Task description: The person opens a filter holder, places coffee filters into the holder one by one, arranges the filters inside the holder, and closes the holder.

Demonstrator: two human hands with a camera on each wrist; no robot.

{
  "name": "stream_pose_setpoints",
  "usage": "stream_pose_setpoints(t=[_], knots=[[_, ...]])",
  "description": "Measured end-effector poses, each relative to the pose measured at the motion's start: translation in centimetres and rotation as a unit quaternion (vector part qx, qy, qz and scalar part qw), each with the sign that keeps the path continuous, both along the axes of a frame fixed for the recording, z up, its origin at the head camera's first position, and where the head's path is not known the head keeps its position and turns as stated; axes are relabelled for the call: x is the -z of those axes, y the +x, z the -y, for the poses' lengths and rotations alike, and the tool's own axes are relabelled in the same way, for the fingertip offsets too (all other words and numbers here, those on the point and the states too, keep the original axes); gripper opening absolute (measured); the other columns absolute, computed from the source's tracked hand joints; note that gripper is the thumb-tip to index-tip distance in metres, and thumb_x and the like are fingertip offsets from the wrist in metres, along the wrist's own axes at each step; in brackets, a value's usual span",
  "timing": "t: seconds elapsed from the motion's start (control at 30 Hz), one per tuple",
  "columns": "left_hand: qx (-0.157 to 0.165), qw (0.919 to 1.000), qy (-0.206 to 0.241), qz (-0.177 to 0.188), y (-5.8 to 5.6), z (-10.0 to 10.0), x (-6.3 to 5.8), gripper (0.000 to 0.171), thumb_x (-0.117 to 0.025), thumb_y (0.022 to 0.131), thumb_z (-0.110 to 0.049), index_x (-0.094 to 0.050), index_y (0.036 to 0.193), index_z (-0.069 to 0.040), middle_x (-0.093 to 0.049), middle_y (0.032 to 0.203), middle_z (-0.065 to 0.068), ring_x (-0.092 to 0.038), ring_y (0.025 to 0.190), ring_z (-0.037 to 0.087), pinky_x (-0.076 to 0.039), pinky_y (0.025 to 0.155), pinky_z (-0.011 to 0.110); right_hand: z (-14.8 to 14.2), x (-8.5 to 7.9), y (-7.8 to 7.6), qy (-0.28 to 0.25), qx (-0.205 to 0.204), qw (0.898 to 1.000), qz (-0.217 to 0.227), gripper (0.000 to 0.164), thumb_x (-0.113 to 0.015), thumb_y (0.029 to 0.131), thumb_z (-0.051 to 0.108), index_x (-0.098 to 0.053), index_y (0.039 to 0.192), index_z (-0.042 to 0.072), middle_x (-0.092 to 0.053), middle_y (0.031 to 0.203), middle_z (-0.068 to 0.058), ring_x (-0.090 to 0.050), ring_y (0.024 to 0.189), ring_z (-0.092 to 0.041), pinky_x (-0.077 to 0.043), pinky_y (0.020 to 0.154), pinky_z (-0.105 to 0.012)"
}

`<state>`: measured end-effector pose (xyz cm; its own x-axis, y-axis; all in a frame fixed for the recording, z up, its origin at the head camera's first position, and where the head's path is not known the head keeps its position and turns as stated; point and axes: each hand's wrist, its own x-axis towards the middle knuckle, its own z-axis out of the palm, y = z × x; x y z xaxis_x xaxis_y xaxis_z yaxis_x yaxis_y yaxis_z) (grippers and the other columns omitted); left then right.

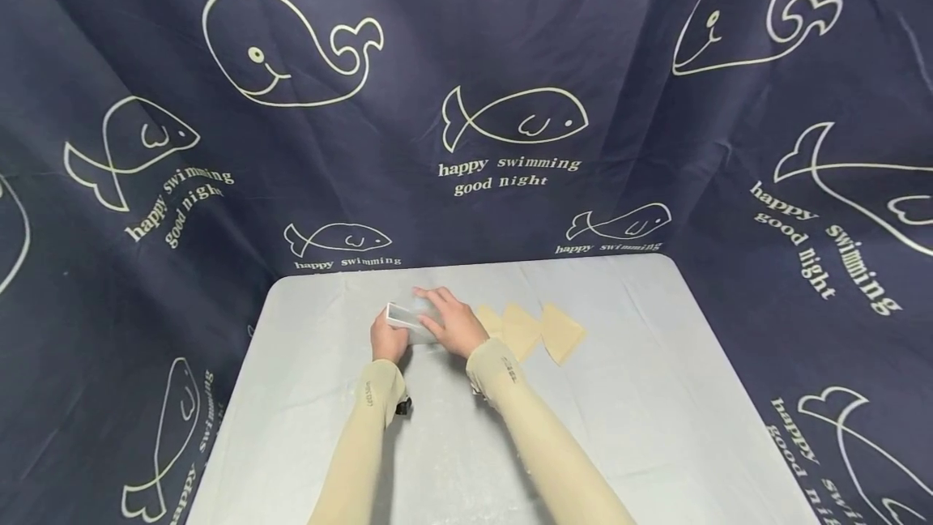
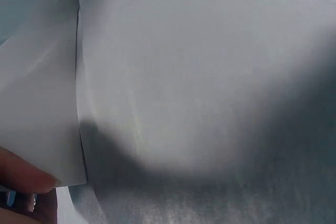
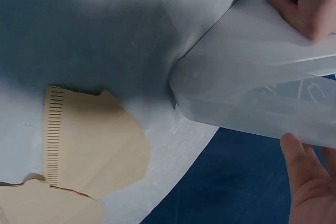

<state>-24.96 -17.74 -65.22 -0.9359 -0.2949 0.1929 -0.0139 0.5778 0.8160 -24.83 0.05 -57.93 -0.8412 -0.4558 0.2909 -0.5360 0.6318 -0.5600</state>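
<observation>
Both my hands are on a box with white and translucent walls (image 1: 410, 322), held tilted over the far left half of the table. My left hand (image 1: 389, 339) grips its left side; in the left wrist view a digit (image 2: 23, 174) lies along the white wall's lower edge (image 2: 39, 98). My right hand (image 1: 457, 326) spans the box from the right, thumb on the near side and fingers on the far side. In the right wrist view the translucent part (image 3: 226, 93) shows, its inside unclear. Tan paper coffee filters (image 1: 521, 330) lie right of my right hand.
A pale cloth covers the table (image 1: 656, 395), whose far corners are rounded. Dark blue curtains (image 1: 510, 31) printed with whales and fish hang behind it and along both sides. Another coffee filter (image 1: 561, 333) lies farthest right, its crimped edge (image 3: 54, 135) visible from the right wrist.
</observation>
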Motion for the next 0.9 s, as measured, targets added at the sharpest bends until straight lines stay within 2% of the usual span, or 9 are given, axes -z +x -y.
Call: stream_pose_setpoints(t=[0.2, 0.43, 0.53, 0.73, 0.9], knots=[[-0.004, 1.0000, -0.001, 0.005, 0.1, -0.2, 0.5, 0.040, -0.059, 0.069, 0.009, -0.069, 0.108, 0.004, -0.074, 0.101, 0.025, -0.070, 0.099, 0.047, -0.054, 0.093, 0.057, -0.3, -0.2, 0.7, -0.037, 0.040, 0.998, 0.021, 0.050, -0.063, 0.102, 0.043, -0.054, 0.147, 0.025, -0.064, 0.132, -0.003, -0.069, 0.113, -0.027, -0.056, 0.098, -0.043], [-0.001, 0.9999, -0.002, 0.014, 0.2, -0.3, 0.4, 0.038, -0.060, 0.071, 0.009, -0.069, 0.107, 0.003, -0.074, 0.103, 0.024, -0.069, 0.102, 0.047, -0.054, 0.096, 0.057, -0.8, 0.0, 0.7, -0.071, 0.090, 0.993, 0.019, 0.041, -0.062, 0.103, 0.042, -0.059, 0.138, 0.020, -0.066, 0.123, -0.005, -0.070, 0.097, -0.021, -0.058, 0.089, -0.039], [0.000, 0.9998, 0.005, 0.020, 0.2, -0.4, 0.1, 0.037, -0.060, 0.072, 0.009, -0.069, 0.107, 0.001, -0.075, 0.105, 0.023, -0.070, 0.104, 0.045, -0.053, 0.097, 0.056, -1.1, 0.0, 0.6, -0.095, 0.096, 0.991, 0.023, 0.041, -0.063, 0.103, 0.039, -0.060, 0.137, 0.017, -0.067, 0.126, -0.006, -0.071, 0.101, -0.023, -0.058, 0.092, -0.039], [0.001, 0.9996, 0.013, 0.026, 0.2, -0.3, -0.2, 0.039, -0.059, 0.073, 0.010, -0.069, 0.110, 0.001, -0.074, 0.106, 0.023, -0.069, 0.106, 0.045, -0.053, 0.100, 0.056, -2.0, 0.0, 0.6, -0.134, 0.106, 0.984, 0.048, 0.039, -0.063, 0.103, 0.034, -0.059, 0.138, 0.016, -0.065, 0.135, -0.006, -0.068, 0.119, -0.025, -0.057, 0.099, -0.032], [-0.001, 0.9997, 0.011, 0.020, 0.3, -0.2, -0.3, 0.039, -0.058, 0.070, 0.010, -0.069, 0.107, 0.002, -0.074, 0.103, 0.024, -0.069, 0.102, 0.046, -0.053, 0.097, 0.058, -2.9, 0.3, 0.6, -0.163, 0.118, 0.977, 0.069, 0.041, -0.061, 0.104, 0.034, -0.057, 0.138, 0.011, -0.063, 0.142, -0.006, -0.067, 0.123, -0.027, -0.057, 0.100, -0.035]])
